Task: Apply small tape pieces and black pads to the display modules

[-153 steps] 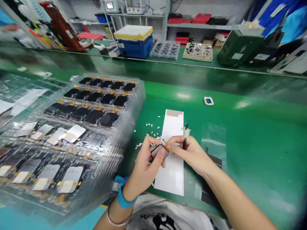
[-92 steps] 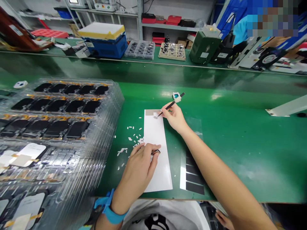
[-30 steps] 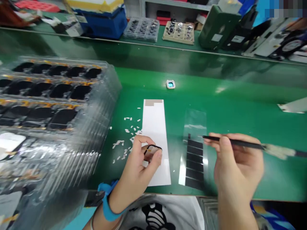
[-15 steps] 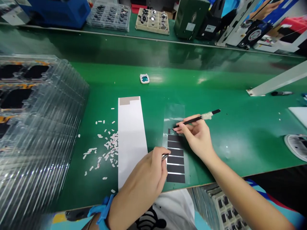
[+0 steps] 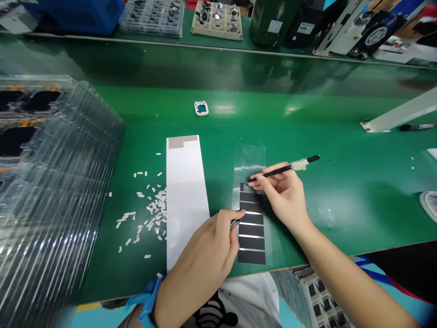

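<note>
My right hand (image 5: 285, 196) is closed around a slim black pen-like tool (image 5: 278, 171) with pale tape wrapped near its rear end. Its thin metal tip meets a clear film strip (image 5: 251, 157) beside a small black piece at the top of a column of black rectangles (image 5: 251, 230). Thumb and forefinger of my left hand (image 5: 208, 246) pinch a shiny metal tool (image 5: 235, 223), mostly hidden in the grip, at the strip's left edge. Under that wrist runs a long white paper strip (image 5: 186, 191) with a greyish patch at its top.
Many tiny white pieces (image 5: 159, 209) lie scattered left of the paper. Stacked clear plastic trays (image 5: 99, 150) rise at the far left. A small white square frame (image 5: 201, 108) sits farther back. Behind it, a shelf holds a parts tray (image 5: 217, 20) and boxes. A white post (image 5: 399, 111) slants at right.
The view has shifted slightly, moving the background a little. Both hands keep nearly the same pose and grip over the film strip.
</note>
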Motion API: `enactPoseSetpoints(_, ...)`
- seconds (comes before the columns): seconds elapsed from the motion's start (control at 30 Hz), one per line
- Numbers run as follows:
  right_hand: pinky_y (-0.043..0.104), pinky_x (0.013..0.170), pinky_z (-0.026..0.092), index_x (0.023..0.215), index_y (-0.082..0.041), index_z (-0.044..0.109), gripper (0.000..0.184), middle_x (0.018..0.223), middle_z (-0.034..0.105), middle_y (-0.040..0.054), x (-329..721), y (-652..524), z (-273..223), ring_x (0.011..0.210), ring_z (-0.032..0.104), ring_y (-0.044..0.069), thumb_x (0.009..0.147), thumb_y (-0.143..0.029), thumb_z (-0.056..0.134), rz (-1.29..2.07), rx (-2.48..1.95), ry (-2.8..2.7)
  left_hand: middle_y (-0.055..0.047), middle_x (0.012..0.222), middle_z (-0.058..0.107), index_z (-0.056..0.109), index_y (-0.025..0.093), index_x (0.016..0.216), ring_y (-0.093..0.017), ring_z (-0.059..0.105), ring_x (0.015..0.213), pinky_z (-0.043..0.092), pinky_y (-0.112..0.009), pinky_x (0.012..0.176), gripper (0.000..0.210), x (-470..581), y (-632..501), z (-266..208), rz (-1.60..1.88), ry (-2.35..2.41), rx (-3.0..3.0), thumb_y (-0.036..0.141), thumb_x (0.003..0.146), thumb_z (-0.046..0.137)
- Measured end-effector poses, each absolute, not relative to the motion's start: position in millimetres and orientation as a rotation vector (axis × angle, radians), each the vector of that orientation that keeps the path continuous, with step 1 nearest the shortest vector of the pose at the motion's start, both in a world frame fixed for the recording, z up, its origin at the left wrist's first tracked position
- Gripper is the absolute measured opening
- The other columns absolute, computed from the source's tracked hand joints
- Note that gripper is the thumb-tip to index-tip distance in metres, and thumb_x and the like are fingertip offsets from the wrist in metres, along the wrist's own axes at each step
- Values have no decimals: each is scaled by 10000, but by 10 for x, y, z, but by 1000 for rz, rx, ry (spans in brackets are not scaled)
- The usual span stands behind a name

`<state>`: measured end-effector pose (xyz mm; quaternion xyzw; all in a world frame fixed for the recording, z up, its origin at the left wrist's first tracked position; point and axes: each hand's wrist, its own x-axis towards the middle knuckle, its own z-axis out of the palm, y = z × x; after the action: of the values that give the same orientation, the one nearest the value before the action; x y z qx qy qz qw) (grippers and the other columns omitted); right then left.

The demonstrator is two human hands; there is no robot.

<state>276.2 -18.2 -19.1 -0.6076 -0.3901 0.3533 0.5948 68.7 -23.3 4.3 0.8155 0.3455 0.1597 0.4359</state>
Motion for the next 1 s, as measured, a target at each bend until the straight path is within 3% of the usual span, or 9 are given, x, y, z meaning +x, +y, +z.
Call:
enactPoseSetpoints(0.27,277,644,654,923,-240,527,333,820,726,15,2744,-187,-201,705,753,184,810,-428,777,800,-1425,-904,-84,1135,679,445,235,1247,-213,681,989,566,-344,763,223,699,-224,96,401,864,1985,218,1051,341)
enactPoseSetpoints(0.4,281,574,648,925,-252,525,323,836,727,18,2782,-175,-182,662,750,200,814,-418,779,782,-1410,-861,-63,1051,719,554,226,1142,-167,677,815,538,-278,658,176,678,-197,119,511,953,1830,238,1027,421)
enactPoseSetpoints(0.5,289,627,658,892,-241,564,256,807,730,18,2774,-202,-51,696,751,196,818,-333,791,687,-1345,-912,-36,944,766,661,222,1033,-126,616,642,494,-236,560,136,620,-162,146,680,1001,1663,221,972,540)
enactPoseSetpoints(0.63,321,687,677,918,-239,590,151,796,704,3,2512,-364,303,782,755,202,875,-189,726,587,-1221,-952,-24,784,781,757,216,1033,-163,681,655,508,-238,531,178,529,-122,203,829,925,1444,177,884,667)
enactPoseSetpoints(0.73,368,704,690,981,-236,578,192,832,700,14,2172,-500,529,780,747,202,893,-82,651,593,-1085,-1035,-41,757,770,786,183,980,-183,706,659,558,-266,576,142,470,-96,259,864,860,1406,183,875,690)
enactPoseSetpoints(0.87,370,732,690,1029,-228,562,305,883,714,24,1802,-521,565,871,745,212,869,31,572,584,-956,-1157,-58,1010,777,756,210,1108,-186,720,865,585,-290,776,246,408,-68,276,936,871,1580,139,936,594)
enactPoseSetpoints(1.0,398,790,679,1038,-226,550,312,899,703,27,1610,-443,428,920,740,217,865,33,570,540,-954,-1138,-47,949,745,634,241,1336,-183,678,860,548,-270,705,413,383,-55,187,1027,949,1753,115,956,533)
